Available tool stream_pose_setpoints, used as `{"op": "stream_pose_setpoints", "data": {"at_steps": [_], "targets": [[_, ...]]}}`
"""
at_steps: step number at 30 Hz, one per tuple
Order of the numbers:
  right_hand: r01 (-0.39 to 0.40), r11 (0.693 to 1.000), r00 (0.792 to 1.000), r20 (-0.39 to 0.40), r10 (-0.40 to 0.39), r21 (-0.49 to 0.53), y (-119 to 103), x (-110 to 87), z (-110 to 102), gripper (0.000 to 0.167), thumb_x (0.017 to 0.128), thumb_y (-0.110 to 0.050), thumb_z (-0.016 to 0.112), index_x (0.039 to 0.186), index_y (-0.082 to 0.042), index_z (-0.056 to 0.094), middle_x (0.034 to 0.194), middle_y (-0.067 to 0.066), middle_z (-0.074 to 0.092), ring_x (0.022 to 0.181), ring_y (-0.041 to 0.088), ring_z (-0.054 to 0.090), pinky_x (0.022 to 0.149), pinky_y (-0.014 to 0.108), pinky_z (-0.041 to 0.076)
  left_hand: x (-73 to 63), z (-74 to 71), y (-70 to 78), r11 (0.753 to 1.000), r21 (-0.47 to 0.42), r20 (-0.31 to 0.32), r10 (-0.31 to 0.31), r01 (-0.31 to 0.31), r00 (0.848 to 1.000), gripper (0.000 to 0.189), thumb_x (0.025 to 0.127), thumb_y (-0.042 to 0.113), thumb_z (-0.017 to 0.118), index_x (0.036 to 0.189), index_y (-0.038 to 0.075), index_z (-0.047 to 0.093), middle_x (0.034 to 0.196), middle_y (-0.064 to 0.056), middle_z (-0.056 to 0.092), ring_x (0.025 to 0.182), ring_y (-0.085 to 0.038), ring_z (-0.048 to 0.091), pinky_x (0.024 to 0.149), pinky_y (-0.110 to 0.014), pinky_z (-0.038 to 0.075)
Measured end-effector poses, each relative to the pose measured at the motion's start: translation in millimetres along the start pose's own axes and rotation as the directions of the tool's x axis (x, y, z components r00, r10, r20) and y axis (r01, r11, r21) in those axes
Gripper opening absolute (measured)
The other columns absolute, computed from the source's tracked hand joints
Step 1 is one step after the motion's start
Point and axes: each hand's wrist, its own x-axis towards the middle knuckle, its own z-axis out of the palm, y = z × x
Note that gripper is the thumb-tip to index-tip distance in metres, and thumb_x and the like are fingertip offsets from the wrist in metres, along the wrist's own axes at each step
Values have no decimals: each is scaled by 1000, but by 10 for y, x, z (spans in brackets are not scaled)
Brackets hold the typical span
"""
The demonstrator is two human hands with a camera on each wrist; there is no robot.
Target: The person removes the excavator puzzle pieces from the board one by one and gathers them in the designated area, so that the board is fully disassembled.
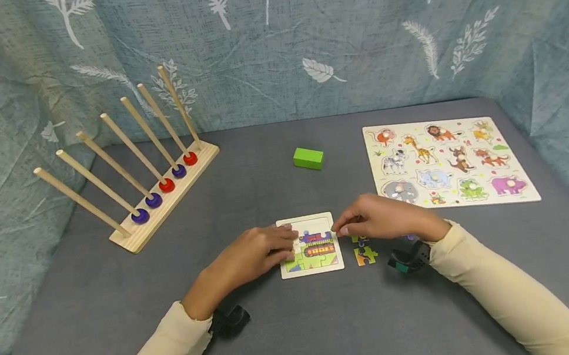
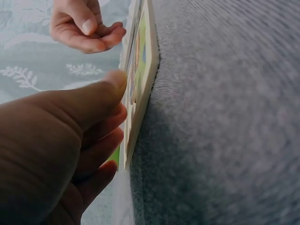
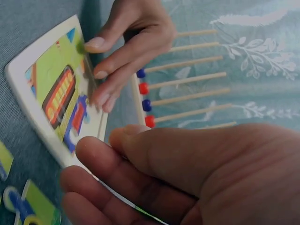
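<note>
A small jigsaw puzzle in a pale tray [image 1: 312, 272] lies on the table, partly filled with pieces of a colourful vehicle picture; its upper part shows bare backing. My left hand [image 1: 257, 253] rests its fingertips on the tray's left side. My right hand [image 1: 382, 217] hovers at the tray's right edge, fingers loosely bent and thumb near the index finger. No piece shows between them in the right wrist view. Loose jigsaw pieces [image 1: 366, 256] lie right of the tray, some partly hidden under the right hand.
A wooden peg stand [image 1: 180, 194] with red and blue rings stands at the left. Behind the tray lies a green block [image 1: 308, 158]. An animal peg puzzle board [image 1: 455, 180] lies at the right, its lower left edge near my right hand. A patterned curtain [image 1: 271, 72] hangs behind.
</note>
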Motion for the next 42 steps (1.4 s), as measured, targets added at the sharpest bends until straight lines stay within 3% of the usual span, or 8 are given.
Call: {"op": "stream_pose_setpoints", "data": {"at_steps": [5, 15, 27, 42], "targets": [[23, 1000, 1000, 16, -22, -12, -21, 65, 23, 20, 98, -8, 58, 111, -2, 73, 105, 2, 71, 89, 6, 64, 79, 29, 53, -5, 27, 3, 1000, -13, 16, -11, 11, 1000, 28, 89, 24, 73, 110, 5, 75, 123, -6, 66, 123, -22, 55, 103, -43, 41], [38, 999, 999, -12, -38, -10, -35, 182, 84, 21, 98, -8, 58, 113, -1, 72, 107, 4, 71, 94, 9, 65, 80, 28, 53, -24, 63, -8, 999, -45, 21, -13, 14, 1000, 38, 85, 30, 76, 112, 4, 74, 126, -8, 64, 123, -21, 55, 95, -39, 49], [62, 997, 997, -48, -59, 49, -14, 302, 205, 20, 97, -5, 58, 112, -1, 71, 108, 6, 71, 99, 12, 65, 84, 28, 52, -26, 58, 40, 999, 38, 52, 11, -13, 999, 38, 85, 32, 75, 109, 3, 74, 128, -11, 62, 124, -23, 54, 95, -40, 48], [57, 998, 996, -77, -55, 19, 19, 385, 243, 22, 97, -6, 59, 114, 0, 70, 112, 8, 69, 103, 17, 64, 88, 31, 51, -31, 81, 20, 999, 40, 49, 0, -2, 999, 41, 86, 31, 74, 116, 3, 71, 130, -12, 61, 125, -24, 53, 97, -40, 47]]}}
